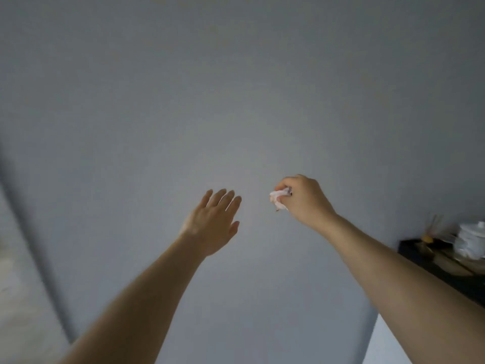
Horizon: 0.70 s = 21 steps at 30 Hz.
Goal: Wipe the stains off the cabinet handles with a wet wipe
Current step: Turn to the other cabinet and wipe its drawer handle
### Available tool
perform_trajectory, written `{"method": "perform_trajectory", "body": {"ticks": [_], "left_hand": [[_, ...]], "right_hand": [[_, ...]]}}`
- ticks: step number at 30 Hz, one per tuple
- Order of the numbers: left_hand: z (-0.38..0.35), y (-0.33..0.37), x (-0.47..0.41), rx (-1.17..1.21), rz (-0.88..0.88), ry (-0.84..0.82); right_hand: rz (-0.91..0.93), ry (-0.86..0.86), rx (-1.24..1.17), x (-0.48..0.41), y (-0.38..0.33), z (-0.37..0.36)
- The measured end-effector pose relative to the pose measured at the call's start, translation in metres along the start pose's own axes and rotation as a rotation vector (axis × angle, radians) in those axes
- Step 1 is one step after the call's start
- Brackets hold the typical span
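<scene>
My right hand [301, 199] is closed around a crumpled white wet wipe [278, 198], which sticks out on the hand's left side. A small dark bit shows between the fingertips by the wipe; I cannot tell what it is. My left hand [214, 222] is open, fingers together and stretched out, holding nothing, a little left of the wipe. Both hands are raised in front of a plain grey flat surface [236, 88] that fills most of the view. No cabinet handle is visible.
At the right edge a dark shelf top [433, 269] carries white ceramic ware [471, 240] and a small diffuser with sticks [427, 236]. A white panel [388, 342] shows at the lower right. A grey vertical edge [34, 232] runs down the left.
</scene>
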State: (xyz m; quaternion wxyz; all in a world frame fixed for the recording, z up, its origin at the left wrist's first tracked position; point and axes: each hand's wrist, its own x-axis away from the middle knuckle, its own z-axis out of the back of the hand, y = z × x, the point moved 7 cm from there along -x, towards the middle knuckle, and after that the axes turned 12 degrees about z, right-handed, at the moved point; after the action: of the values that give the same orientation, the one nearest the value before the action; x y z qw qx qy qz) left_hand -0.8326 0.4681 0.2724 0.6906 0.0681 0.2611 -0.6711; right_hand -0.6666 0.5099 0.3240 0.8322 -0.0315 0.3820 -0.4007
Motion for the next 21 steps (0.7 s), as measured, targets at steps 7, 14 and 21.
{"method": "perform_trajectory", "body": {"ticks": [7,14,21], "left_hand": [[0.018,-0.216,0.168,-0.142,0.307,-0.084],[0.058,-0.401,0.375,-0.288,0.548,-0.189],[0.089,-0.547,0.534,-0.371,0.788,-0.237]], "right_hand": [[0.285,-0.146,-0.221,-0.002,-0.243,-0.135],[0.495,-0.233,-0.436,0.048,-0.499,-0.234],[0.731,-0.332,-0.57,0.086,-0.721,-0.308]]}}
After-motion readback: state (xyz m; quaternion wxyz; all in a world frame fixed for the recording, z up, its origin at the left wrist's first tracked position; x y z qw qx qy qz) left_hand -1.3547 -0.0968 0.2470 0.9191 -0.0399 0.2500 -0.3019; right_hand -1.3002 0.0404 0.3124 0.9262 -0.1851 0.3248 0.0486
